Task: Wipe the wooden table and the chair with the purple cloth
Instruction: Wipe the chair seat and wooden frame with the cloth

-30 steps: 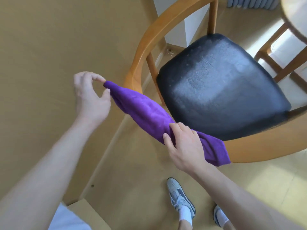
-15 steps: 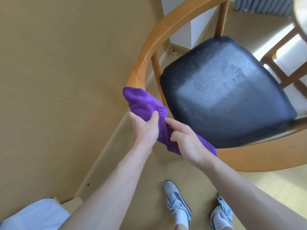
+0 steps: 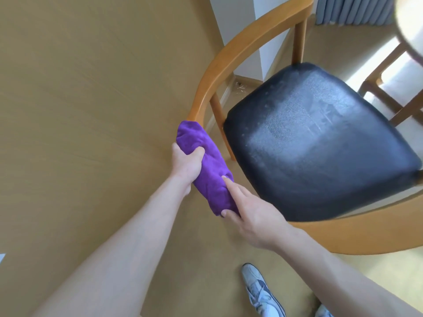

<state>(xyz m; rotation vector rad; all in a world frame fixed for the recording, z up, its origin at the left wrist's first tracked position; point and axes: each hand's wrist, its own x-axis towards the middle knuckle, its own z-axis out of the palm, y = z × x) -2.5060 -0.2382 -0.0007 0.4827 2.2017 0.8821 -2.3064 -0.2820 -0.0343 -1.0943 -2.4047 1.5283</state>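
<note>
The purple cloth (image 3: 206,170) is folded into a thick roll and draped over the curved wooden backrest rail of the chair (image 3: 231,56). My left hand (image 3: 186,164) grips the cloth's upper part, fingers curled round it. My right hand (image 3: 249,211) holds the lower end, thumb under and index finger lying along the cloth. The chair's black padded seat (image 3: 320,143) lies to the right, its middle shiny and speckled. The wooden table (image 3: 409,21) shows only as a pale round edge at the top right corner.
A tan wall (image 3: 91,99) fills the left side, close to the chair's rail. Table legs (image 3: 384,92) stand beyond the seat. My shoes (image 3: 263,291) are on the floor below. A grey curtain (image 3: 352,10) hangs at the back.
My left hand has come in from pinching the stretched cloth's far end to gripping it close to my right hand. The cloth went from a long strip to a bunched roll on the rail.
</note>
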